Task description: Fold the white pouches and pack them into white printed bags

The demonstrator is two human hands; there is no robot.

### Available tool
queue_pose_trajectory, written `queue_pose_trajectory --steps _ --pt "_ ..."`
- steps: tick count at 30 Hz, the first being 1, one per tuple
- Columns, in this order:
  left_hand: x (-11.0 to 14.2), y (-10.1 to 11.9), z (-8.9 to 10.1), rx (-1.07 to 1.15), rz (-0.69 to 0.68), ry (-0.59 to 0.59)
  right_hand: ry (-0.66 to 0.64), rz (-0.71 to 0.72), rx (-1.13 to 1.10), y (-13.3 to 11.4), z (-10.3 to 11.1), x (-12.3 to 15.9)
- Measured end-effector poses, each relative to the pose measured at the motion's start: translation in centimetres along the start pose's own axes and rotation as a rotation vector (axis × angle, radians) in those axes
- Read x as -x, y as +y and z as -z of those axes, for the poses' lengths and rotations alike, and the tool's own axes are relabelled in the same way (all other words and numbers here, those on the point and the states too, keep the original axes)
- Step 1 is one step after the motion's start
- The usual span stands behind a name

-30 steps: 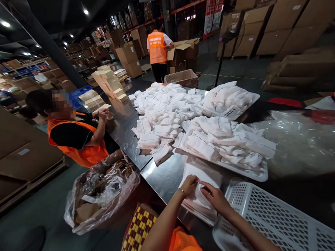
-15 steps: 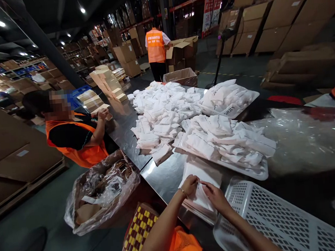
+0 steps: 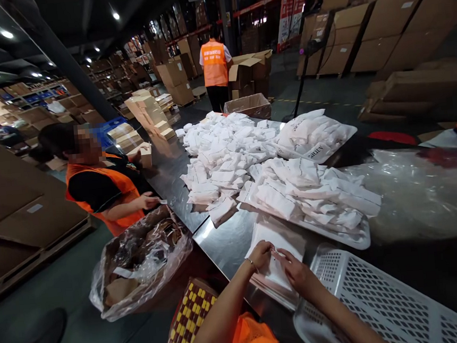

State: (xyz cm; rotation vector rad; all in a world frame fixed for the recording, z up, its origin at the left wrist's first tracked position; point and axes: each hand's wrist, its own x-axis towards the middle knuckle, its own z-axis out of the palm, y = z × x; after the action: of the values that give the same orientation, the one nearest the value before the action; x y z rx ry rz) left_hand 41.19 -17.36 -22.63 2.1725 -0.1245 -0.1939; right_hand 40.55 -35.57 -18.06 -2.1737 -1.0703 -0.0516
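Observation:
My left hand (image 3: 261, 255) and my right hand (image 3: 296, 269) meet over a stack of flat white bags (image 3: 277, 242) at the near edge of the steel table (image 3: 222, 241). Both pinch the top edge of the uppermost bag, fingers closed on it. A thin bracelet shows on my left wrist. Just beyond lies a big heap of white packets (image 3: 306, 191) on plastic sheeting, with a second, larger heap (image 3: 226, 145) further back.
A white perforated crate (image 3: 388, 307) stands right of my hands. A plastic-lined bin of scraps (image 3: 140, 259) sits on the floor to the left. A seated person in an orange vest (image 3: 102, 188) works at the table's left side; another stands by cardboard boxes (image 3: 251, 70) far back.
My hands stay on the top bag with small finger shifts. The seated person's near hand has dropped to the table edge, and a small box now shows by their other hand.

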Motion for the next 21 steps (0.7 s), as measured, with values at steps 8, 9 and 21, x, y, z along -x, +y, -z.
queue_pose_trajectory --steps 8,9,21 --pt "-0.6 1.1 0.4 -0.061 -0.006 -0.032 -0.139 0.417 0.29 2.6 -1.5 -0.6" --pt "-0.5 1.4 0.5 -0.064 -0.013 -0.008 -0.167 0.317 0.212 3.2 -1.9 -0.8" --pt "8.9 -0.7 -0.8 -0.326 -0.005 0.42 0.17 -0.352 0.217 5.0 -2.3 -0.5"
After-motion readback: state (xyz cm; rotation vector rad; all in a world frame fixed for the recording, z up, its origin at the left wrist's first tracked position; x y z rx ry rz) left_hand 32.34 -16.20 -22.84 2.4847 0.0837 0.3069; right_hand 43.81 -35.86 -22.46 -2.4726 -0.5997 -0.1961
